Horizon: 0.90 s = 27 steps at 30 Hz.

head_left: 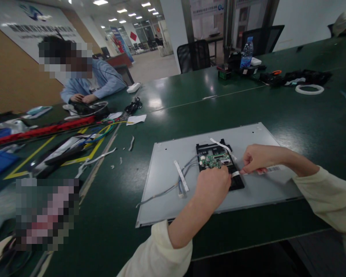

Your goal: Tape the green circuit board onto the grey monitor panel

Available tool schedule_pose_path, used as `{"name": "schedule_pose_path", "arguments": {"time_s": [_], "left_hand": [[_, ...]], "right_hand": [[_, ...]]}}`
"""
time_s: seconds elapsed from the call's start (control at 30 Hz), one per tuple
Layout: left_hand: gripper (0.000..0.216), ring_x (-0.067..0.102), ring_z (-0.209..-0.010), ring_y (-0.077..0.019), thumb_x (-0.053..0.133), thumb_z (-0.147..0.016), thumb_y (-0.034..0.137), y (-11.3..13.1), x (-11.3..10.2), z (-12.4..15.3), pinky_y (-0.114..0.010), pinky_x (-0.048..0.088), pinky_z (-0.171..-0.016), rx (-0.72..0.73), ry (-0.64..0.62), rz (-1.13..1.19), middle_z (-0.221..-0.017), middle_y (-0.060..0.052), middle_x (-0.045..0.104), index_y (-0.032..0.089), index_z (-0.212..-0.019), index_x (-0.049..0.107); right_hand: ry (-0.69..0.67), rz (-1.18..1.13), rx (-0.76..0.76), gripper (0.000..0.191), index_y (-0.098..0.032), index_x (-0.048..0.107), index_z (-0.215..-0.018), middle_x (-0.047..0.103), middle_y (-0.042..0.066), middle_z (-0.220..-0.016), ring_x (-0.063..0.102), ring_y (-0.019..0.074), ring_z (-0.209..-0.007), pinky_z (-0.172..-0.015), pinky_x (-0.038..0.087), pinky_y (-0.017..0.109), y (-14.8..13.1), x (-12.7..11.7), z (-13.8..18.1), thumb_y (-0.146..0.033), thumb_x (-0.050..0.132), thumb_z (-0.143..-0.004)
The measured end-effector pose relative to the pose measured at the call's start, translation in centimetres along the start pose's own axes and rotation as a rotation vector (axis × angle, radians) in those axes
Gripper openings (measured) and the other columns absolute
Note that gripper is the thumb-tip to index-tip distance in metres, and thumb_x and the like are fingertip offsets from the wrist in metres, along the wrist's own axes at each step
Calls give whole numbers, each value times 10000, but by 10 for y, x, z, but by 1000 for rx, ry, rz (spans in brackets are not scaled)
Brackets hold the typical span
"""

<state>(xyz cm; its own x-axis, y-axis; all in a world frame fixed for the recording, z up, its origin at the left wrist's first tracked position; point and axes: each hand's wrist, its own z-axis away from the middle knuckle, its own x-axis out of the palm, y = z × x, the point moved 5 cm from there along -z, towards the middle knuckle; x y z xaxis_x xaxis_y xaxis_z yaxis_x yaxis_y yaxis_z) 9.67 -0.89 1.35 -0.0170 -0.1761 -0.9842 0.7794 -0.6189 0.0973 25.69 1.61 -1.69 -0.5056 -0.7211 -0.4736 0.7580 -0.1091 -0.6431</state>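
A grey metal display panel [167, 181] lies flat on the green table in front of me. On it sits a black plate [237, 183] carrying a small green circuit board [212, 161], with grey wires [161, 193] and white tape strips [181, 176] beside it. My left hand [212, 187] is closed, knuckles up, pressing at the near edge of the circuit board. My right hand [255, 159] pinches a white tape strip [235, 174] just right of the board, fingers pressed together.
A person in a blue top [92, 82] works at the far left over cables. Red strips [40, 130], coloured wires and bags lie at the left. A water bottle [247, 52], a white tape ring [309, 89] and black parts stand at the back right.
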Motion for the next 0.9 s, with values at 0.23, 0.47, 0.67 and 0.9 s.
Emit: {"name": "schedule_pose_path", "arguments": {"time_s": [0.23, 0.47, 0.67, 0.9], "left_hand": [[253, 670, -664, -286, 405, -907, 312, 2, -3, 2, -359, 487, -561, -1, 61, -74, -710, -108, 672, 144, -892, 593], [210, 672, -664, -259, 458, -847, 192, -1, -7, 4, -325, 482, -550, 21, 44, -91, -691, -113, 681, 138, -765, 643], [231, 664, -684, -247, 460, -799, 147, -5, -7, 3, -315, 474, -575, 61, -1, -75, -675, -123, 672, 131, -715, 674], [199, 577, -586, -175, 495, -748, 199, -17, -17, 5, -269, 403, -553, 130, -52, 71, -597, -60, 616, 148, -617, 636]], "right_hand": [[-42, 18, 10, 354, -143, 591, -623, 533, -8, -484, 451, 75, -413, -426, 336, 202, 7, -3, 1, -488, 634, -692], [-77, 6, -21, 295, -141, 599, -657, 539, -14, -507, 463, 77, -437, -437, 349, 203, 13, -6, 4, -429, 635, -704], [-97, -10, -46, 279, -140, 584, -648, 551, -9, -524, 464, 73, -443, -448, 355, 205, 9, -5, 6, -407, 611, -724], [-93, -40, -69, 280, -147, 572, -649, 558, -10, -534, 469, 76, -449, -454, 344, 209, 6, -6, 8, -411, 601, -737]]}}
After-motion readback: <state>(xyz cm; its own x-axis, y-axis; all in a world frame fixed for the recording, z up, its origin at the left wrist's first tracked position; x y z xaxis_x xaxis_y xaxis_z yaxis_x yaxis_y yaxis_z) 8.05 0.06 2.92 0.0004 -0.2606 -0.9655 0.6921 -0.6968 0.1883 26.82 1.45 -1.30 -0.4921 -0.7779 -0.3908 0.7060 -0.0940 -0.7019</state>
